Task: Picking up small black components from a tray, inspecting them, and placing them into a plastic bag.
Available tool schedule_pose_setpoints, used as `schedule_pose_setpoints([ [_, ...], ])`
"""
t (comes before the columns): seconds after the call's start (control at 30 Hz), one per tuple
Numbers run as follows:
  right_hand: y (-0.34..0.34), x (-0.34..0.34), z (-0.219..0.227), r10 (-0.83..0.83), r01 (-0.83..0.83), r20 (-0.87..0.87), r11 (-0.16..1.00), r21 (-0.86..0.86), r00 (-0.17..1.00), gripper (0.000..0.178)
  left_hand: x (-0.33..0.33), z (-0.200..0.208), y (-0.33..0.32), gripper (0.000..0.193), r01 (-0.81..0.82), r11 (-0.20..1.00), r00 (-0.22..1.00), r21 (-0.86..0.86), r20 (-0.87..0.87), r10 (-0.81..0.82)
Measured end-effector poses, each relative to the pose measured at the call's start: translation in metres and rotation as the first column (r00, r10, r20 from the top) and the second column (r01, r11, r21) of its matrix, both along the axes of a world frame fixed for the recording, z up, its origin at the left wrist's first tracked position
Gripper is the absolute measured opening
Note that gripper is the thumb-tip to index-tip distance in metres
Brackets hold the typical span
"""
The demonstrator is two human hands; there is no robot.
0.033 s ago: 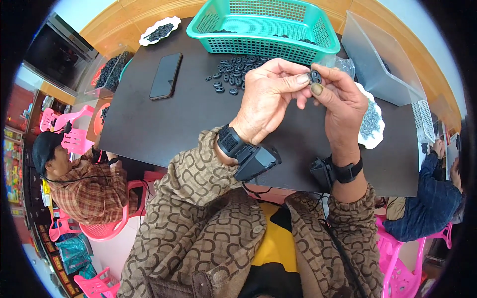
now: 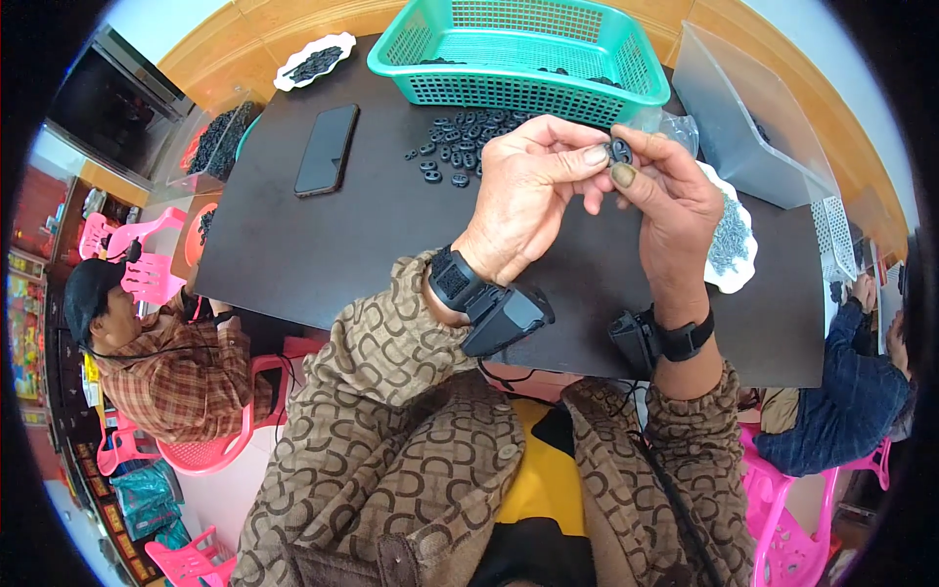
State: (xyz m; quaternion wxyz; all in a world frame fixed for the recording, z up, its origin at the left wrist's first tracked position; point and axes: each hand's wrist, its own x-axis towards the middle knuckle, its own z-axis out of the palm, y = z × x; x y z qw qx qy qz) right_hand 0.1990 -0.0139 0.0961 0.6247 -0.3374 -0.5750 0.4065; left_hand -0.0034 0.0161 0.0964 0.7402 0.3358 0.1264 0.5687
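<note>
Remotely, I have the left hand [image 2: 528, 186] and right hand [image 2: 677, 201] in fingertip grip, pinching one black two-holed piece [image 2: 620, 151] above the surface [image 2: 372, 245]. I judge it unfinished; a heap of similar pieces [image 2: 479, 132] lies by the green basket [image 2: 518, 91] (done or waiting, I can't tell).

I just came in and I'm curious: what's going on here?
The person's left hand and right hand together hold one small, shiny black oval piece above a dark brown table. More black pieces lie loosely near a green plastic mesh basket. A white wavy-edged plate of small grey bits sits beside the right hand.
</note>
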Motion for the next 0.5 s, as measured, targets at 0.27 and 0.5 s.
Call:
schedule_pose_setpoints([
  [0.27,0.000,-0.007,-0.003,-0.027,0.025,0.042,0.998,0.049,0.999,0.034,0.003,-0.011,-0.002,0.015,-0.116,0.993,0.987,-0.014,-0.115,0.113],
  [0.5,0.002,0.002,-0.007,0.014,-0.020,-0.052,0.995,-0.099,0.999,0.022,0.013,-0.005,-0.005,0.014,-0.194,0.980,0.975,0.046,-0.104,0.198],
])
